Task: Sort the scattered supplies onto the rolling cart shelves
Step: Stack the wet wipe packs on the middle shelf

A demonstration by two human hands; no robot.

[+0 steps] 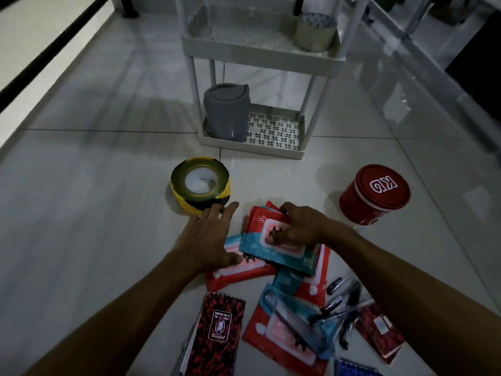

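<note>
Several red and teal wet-wipe packs lie in a loose pile on the floor. My right hand (301, 226) grips the top pack (279, 248) at its far edge, fingers curled over it. My left hand (211, 234) lies flat with straight fingers, its thumb on another wipe pack (238, 270) and its fingertips beside a yellow-and-black tape roll (200, 184). The white rolling cart (260, 66) stands beyond, with a grey bin (226, 112) on its bottom shelf and a clear tape roll (314, 32) on the shelf above.
A red round tin (375, 194) sits on the floor to the right. Near me lie a red spiral notepad (217, 335), another red notepad (379, 332), a blue notepad (355, 369), more wipe packs (290, 327) and several dark pens (344, 302). The floor is glossy tile.
</note>
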